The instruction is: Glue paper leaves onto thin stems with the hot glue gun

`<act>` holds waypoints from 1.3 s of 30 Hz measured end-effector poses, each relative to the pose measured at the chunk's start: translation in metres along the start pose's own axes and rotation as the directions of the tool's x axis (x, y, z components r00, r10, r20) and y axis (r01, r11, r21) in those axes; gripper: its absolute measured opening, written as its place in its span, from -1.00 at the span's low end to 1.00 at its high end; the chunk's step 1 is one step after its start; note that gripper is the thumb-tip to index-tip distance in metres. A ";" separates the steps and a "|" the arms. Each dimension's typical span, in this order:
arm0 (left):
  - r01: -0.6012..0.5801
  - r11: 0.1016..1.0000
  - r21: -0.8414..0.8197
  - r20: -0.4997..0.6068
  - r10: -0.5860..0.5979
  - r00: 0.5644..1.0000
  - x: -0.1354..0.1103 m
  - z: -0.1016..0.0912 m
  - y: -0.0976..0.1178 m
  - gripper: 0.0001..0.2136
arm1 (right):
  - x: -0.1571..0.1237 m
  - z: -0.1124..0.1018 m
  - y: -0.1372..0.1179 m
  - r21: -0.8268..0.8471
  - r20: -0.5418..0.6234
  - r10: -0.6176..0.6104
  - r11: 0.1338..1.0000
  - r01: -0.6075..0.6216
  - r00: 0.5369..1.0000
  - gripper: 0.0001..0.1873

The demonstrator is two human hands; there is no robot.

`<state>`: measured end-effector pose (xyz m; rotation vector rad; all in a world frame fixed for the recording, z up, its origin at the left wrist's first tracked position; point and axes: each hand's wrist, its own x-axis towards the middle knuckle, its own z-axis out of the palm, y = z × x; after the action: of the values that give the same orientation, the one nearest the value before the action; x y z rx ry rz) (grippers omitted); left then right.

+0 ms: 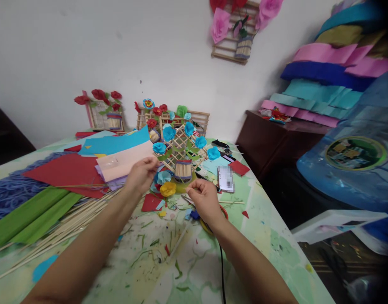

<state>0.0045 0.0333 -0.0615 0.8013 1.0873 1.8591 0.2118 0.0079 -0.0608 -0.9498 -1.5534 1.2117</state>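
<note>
A wooden-stick lattice [181, 145] with blue paper flowers [169, 133] and green leaves stands upright before me. At its foot is a small stick basket [183, 170] with dark bands. My left hand [143, 174] is beside the lattice's left edge, thumb and fingers pinched together; what they hold, if anything, is hidden. Just below and right of the basket, my right hand [205, 198] is also closed in a pinch, and I cannot make out anything in it. Scissors [188, 199] lie partly under the right hand. A yellow paper flower [168, 189] lies between the hands.
Red paper [67, 173], green crepe strips [38, 213] and thin sticks [83, 211] lie at left. A phone [225, 179] and a roll of tape [225, 212] lie at right, with a black cable [222, 270]. Scraps litter the table [244, 261]. A water jug [349, 147] stands beyond its right edge.
</note>
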 end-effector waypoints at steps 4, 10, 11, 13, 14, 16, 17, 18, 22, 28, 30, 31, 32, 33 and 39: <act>-0.089 0.994 -0.069 -0.169 0.076 0.983 0.025 -0.031 0.030 -0.87 | -0.005 -0.005 -0.010 0.034 -0.032 -0.043 0.998 0.044 0.999 -0.84; -0.046 0.998 0.032 0.025 0.046 0.999 0.012 -0.017 0.019 -0.70 | -0.011 0.001 -0.015 0.104 0.014 -0.019 0.994 0.018 1.000 -0.81; -0.038 0.997 0.074 0.069 0.032 0.997 0.007 -0.011 0.013 -0.66 | -0.012 0.002 -0.015 0.107 0.013 -0.017 0.994 0.016 1.000 -0.80; -0.022 0.984 0.177 0.146 -0.004 0.989 -0.003 -0.002 0.003 -0.74 | -0.012 0.001 -0.015 0.102 0.002 -0.019 0.995 0.019 1.000 -0.80; -0.041 0.965 0.259 0.199 -0.012 0.980 -0.007 0.001 0.001 -0.84 | -0.012 0.001 -0.015 0.099 -0.004 -0.022 0.995 0.022 1.000 -0.80; -0.096 0.916 0.391 0.315 -0.035 0.949 -0.017 0.005 0.000 -0.60 | -0.011 0.000 -0.015 0.097 -0.008 -0.028 0.995 0.029 1.000 -0.81; -0.108 0.899 0.424 0.374 -0.066 0.925 -0.021 0.006 0.002 -0.49 | -0.010 -0.001 -0.014 0.099 -0.005 -0.030 0.995 0.030 1.000 -0.81; -0.098 0.896 0.433 0.423 -0.106 0.900 -0.026 0.007 0.004 -0.48 | -0.009 -0.001 -0.014 0.103 0.000 -0.030 0.994 0.030 1.000 -0.81; 0.025 0.919 0.394 0.498 -0.237 0.834 -0.042 0.015 0.010 -0.67 | -0.008 0.001 -0.011 0.117 0.022 -0.013 0.993 0.010 1.000 -0.80; 0.039 0.947 0.318 0.480 -0.197 0.855 -0.054 0.026 0.007 -0.79 | -0.007 0.004 -0.007 0.125 0.043 0.006 0.992 -0.011 0.999 -0.79; 0.049 0.949 0.311 0.478 -0.201 0.855 -0.055 0.027 0.006 -0.78 | -0.007 0.004 -0.006 0.119 0.045 0.017 0.993 -0.022 0.999 -0.79; 0.055 0.949 0.309 0.476 -0.205 0.855 -0.056 0.027 0.006 -0.78 | -0.007 0.004 -0.007 0.113 0.045 0.020 0.993 -0.025 0.999 -0.78; 0.058 0.950 0.308 0.472 -0.205 0.857 -0.056 0.028 0.006 -0.77 | -0.007 0.005 -0.007 0.104 0.046 0.020 0.994 -0.025 0.999 -0.78; 0.055 0.949 0.309 0.468 -0.202 0.860 -0.057 0.028 0.007 -0.77 | -0.007 0.005 -0.007 0.090 0.048 0.020 0.996 -0.025 0.999 -0.78; -0.033 0.935 0.354 0.415 -0.125 0.901 -0.056 0.028 0.005 -0.76 | -0.008 0.006 -0.003 -0.052 0.047 -0.064 0.996 0.066 0.997 -0.79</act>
<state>0.0520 -0.0065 -0.0512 1.3142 1.1462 1.3605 0.2084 -0.0018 -0.0598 -0.9042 -1.6473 1.1586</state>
